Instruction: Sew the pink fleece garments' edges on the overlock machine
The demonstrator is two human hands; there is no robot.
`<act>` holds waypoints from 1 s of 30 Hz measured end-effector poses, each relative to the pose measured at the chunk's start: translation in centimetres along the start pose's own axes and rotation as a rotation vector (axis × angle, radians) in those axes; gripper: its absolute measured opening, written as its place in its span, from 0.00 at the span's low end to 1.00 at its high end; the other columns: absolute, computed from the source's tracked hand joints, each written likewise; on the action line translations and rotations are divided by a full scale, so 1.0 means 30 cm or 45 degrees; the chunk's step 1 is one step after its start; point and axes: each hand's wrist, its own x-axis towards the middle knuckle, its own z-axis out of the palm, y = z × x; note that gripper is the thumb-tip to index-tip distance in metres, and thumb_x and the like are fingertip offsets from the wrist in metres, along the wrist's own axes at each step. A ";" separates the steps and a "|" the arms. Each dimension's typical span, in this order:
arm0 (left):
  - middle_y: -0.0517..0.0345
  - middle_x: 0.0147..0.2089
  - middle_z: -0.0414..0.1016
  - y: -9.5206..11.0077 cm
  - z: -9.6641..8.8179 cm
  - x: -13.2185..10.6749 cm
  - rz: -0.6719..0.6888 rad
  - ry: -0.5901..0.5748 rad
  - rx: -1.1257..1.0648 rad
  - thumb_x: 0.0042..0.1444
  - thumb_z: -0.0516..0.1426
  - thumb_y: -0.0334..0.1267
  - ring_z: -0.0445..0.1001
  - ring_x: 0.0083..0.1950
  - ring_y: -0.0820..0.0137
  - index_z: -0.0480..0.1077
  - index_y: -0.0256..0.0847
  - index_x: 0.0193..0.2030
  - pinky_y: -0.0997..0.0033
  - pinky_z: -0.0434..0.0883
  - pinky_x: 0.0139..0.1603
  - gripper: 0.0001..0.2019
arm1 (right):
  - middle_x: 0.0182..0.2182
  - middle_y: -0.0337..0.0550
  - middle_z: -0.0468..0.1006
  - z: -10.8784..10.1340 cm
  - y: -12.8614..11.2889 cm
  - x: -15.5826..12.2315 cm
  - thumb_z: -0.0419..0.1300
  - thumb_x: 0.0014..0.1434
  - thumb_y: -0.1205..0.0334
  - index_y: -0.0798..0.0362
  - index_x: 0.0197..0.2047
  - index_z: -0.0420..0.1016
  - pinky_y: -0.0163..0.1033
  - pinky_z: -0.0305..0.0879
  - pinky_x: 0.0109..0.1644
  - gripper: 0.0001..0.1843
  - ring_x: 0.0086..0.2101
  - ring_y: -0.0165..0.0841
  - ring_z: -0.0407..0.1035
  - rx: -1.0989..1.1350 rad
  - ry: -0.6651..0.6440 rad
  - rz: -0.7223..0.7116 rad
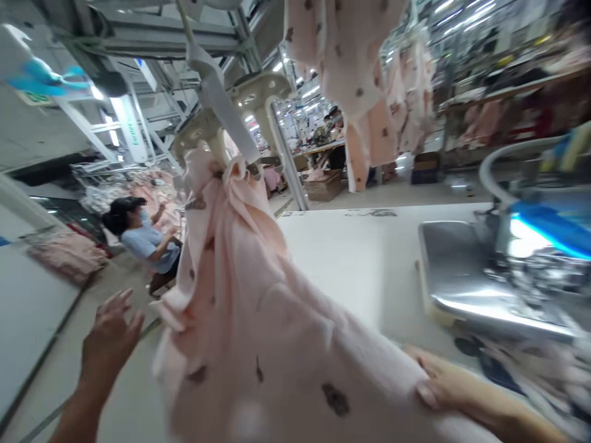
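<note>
A pale pink fabric piece point(277, 332) with small dark printed motifs hangs gathered from a beige hanger clamp point(261, 89) and spreads down toward me. On the lower right, my right hand point(434, 381) pinches the fabric's edge between thumb and fingers and draws it out sideways. To the left of the cloth, my left hand point(113, 329) is raised in the air, fingers apart and slightly curled, touching nothing. A white tag strip point(231, 114) hangs in front of the clamp.
A sewing machine point(535, 264) with a shiny metal bed stands at right on a white table point(341, 246). More pink pieces point(360, 80) hang from the overhead rail. A seated co-worker point(148, 237) is at left. Bundled pink cloth point(69, 255) lies behind.
</note>
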 end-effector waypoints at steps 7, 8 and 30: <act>0.45 0.56 0.65 0.848 0.125 -0.164 1.396 -0.290 -0.810 0.58 0.51 0.49 0.59 0.61 0.58 0.57 0.38 0.58 0.55 0.56 0.61 0.25 | 0.32 0.46 0.74 -0.049 -0.089 -0.048 0.57 0.44 0.28 0.53 0.33 0.75 0.39 0.65 0.39 0.34 0.38 0.43 0.67 -0.416 0.567 -0.236; 0.45 0.52 0.69 0.937 0.123 -0.175 1.456 -0.359 -0.816 0.58 0.50 0.52 0.64 0.56 0.58 0.61 0.38 0.54 0.56 0.60 0.56 0.24 | 0.32 0.45 0.74 -0.060 -0.091 -0.059 0.56 0.47 0.30 0.53 0.33 0.74 0.38 0.64 0.38 0.31 0.37 0.41 0.66 -0.435 0.580 -0.250; 0.62 0.32 0.70 1.046 0.100 -0.149 1.369 -0.602 -1.300 0.58 0.47 0.23 0.66 0.34 0.73 0.63 0.42 0.41 0.73 0.64 0.35 0.10 | 0.25 0.33 0.66 -0.211 0.015 -0.142 0.69 0.45 0.55 0.54 0.29 0.63 0.29 0.54 0.30 0.19 0.26 0.26 0.59 0.133 0.536 -0.693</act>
